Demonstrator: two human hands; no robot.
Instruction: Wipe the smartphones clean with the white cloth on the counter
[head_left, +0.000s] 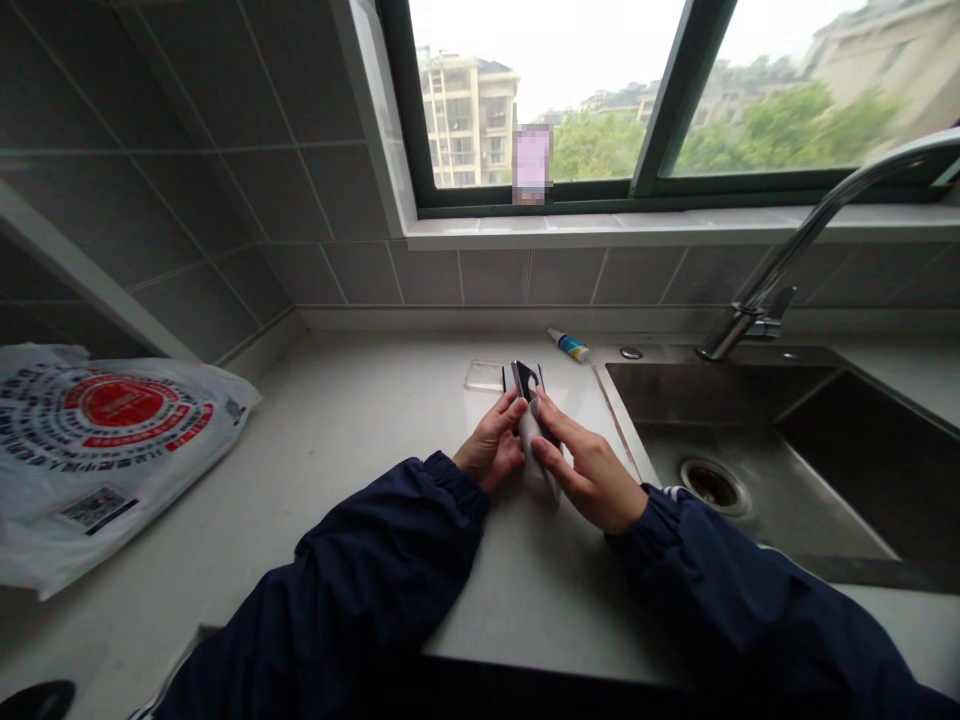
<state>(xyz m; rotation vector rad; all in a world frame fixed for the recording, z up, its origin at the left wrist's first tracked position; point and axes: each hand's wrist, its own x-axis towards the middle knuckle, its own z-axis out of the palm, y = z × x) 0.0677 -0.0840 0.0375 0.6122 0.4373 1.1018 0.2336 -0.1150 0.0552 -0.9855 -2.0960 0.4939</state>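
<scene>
A dark smartphone [527,378] is held up on edge, tilted, above the counter. My left hand [495,445] is closed around its left edge. With fingers and thumb, my right hand [596,475] presses a thin whitish wipe [531,435] against the phone's face; the wipe's lower end hangs down. Whether it is cloth or tissue, I cannot tell. Just behind the phone a clear phone case [486,376] lies on the counter. Beside it, a dark-edged flat item is mostly hidden by the phone.
A small tube [568,345] with a white tip lies near the back wall. On the right are the steel sink [757,400] and a curved faucet [795,230]. A printed white plastic bag [112,450] covers the left of the pale counter [360,420].
</scene>
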